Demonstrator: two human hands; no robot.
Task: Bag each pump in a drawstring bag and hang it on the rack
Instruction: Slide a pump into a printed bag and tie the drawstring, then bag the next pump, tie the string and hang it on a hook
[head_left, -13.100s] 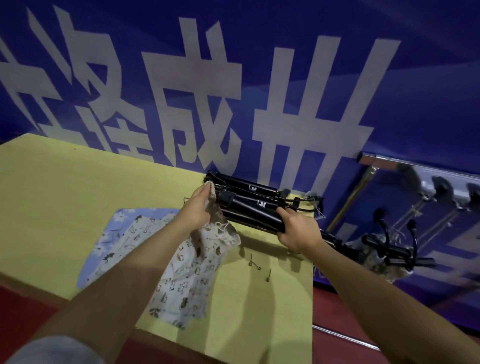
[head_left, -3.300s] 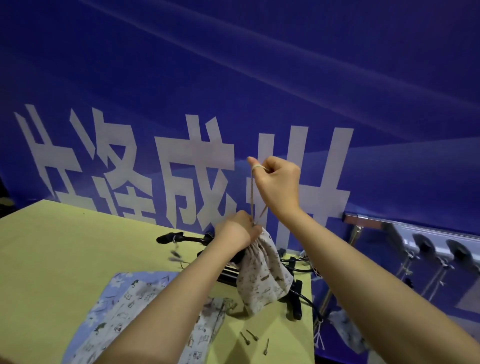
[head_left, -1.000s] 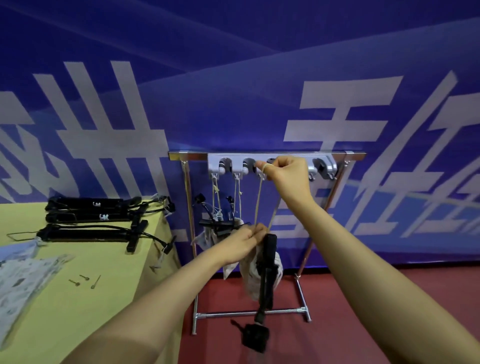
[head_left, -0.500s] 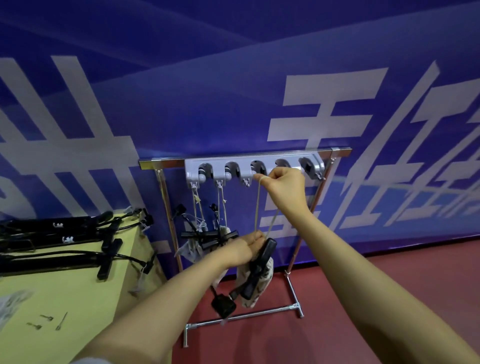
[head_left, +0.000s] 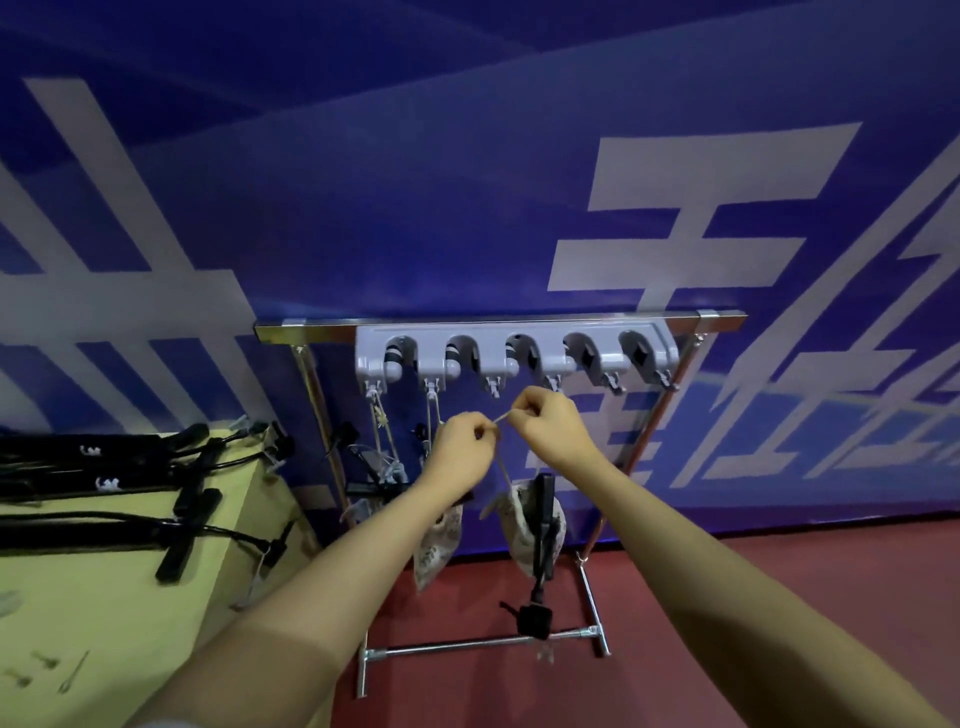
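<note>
A grey rack (head_left: 519, 332) with several hooks stands against the blue wall. My left hand (head_left: 462, 452) and my right hand (head_left: 553, 426) meet just below its third hook, both pinching the beige drawstring (head_left: 501, 418) of a patterned bag (head_left: 511, 530). The bag hangs below my hands with a black pump (head_left: 543, 540) sticking out of it, foot end down. Two bagged pumps (head_left: 434, 540) hang on the first two hooks at the left. Three black pumps (head_left: 104, 486) lie on the yellow table.
The yellow table (head_left: 130, 597) is at the left, with small needle parts (head_left: 67, 675) near its front. The rack's metal base bar (head_left: 478, 644) rests on the red floor. The two right hooks (head_left: 613, 384) hold nothing.
My left hand rose from the bag's mouth to the drawstring beside my right hand. My right hand dropped slightly from the hook. The pump swung to hang straight down.
</note>
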